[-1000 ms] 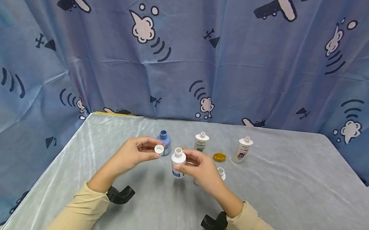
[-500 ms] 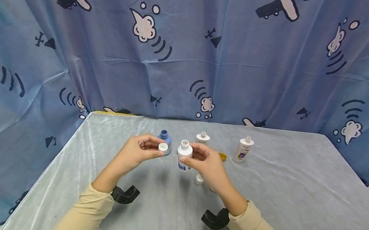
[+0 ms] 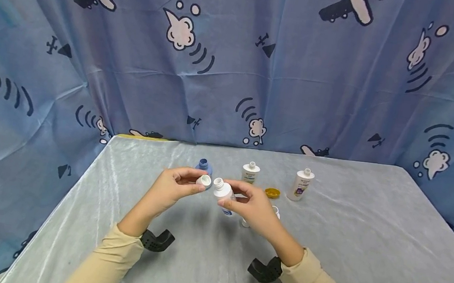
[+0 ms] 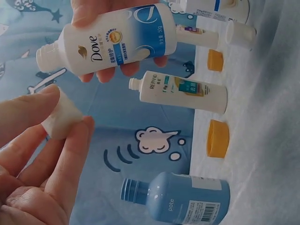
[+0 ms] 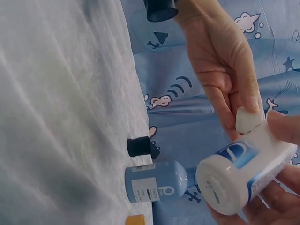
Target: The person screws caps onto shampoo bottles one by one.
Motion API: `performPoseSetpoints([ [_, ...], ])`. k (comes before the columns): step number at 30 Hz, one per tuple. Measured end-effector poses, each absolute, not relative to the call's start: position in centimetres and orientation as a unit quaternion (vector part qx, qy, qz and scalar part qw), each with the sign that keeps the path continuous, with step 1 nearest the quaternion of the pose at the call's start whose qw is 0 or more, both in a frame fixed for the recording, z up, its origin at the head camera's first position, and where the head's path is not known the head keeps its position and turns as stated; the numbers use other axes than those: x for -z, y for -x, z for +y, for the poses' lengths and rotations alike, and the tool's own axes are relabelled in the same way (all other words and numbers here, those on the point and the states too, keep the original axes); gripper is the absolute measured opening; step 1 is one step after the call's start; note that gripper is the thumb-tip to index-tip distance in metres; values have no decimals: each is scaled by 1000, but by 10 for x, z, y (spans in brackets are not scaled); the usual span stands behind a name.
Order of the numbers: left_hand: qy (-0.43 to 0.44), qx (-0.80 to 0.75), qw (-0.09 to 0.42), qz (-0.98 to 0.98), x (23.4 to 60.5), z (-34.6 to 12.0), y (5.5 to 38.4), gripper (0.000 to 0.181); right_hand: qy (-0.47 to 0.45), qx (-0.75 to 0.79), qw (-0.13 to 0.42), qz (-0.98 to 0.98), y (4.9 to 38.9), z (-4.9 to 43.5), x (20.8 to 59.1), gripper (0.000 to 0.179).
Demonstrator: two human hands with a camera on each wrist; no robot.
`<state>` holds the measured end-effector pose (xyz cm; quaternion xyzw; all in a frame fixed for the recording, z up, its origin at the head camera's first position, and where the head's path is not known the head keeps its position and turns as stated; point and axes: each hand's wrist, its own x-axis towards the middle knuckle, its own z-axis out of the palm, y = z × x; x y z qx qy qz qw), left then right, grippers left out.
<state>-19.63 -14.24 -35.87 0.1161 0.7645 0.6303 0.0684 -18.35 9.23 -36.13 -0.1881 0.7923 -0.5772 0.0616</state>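
Left to right, head view unless noted.

Beige sleeve (image 3: 103, 264), black wrist mount (image 3: 157, 240), then my left hand (image 3: 172, 186): thumb and fingertips pinching a white cap (image 3: 204, 181). Cap is in the air, tilted, hollow side visible. A dark cap (image 5: 138, 146) sits on the table just left of the blue bottle, visible in the right wrist view.

Blue bottle (image 3: 204, 164) stands uncapped behind the white cap, back label with barcode.

Next, Dove bottle (image 3: 226, 192): uncapped, lifted off the table, tilted so its neck leans left toward the cap. Neck and cap just beside each other, small gap between. My right hand (image 3: 254, 209) has it, thumb on one side, fingers curled round the other.

Behind that: white bottle with a green label (image 3: 251, 174), upright, no cap on it. A yellow cap (image 4: 218, 138) sits between it and the blue one, clear in the left wrist view.

Near my right hand, on the table: loose small cap (image 4: 240, 35), white, just beside another white bottle (image 4: 215, 7) that my wrist mostly covers in the head view.

Further right: second yellow cap (image 3: 272, 193), then an uncapped white bottle with a purple label (image 3: 301, 185), upright. Patterned blue curtain (image 3: 234, 68) behind it all.
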Motion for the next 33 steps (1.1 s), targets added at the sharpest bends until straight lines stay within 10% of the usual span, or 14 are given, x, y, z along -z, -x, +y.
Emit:
performPoseSetpoints([
  [33,-110,-664,23,740,349,-138,189,33,206,501,6,840,183,97,358,47],
])
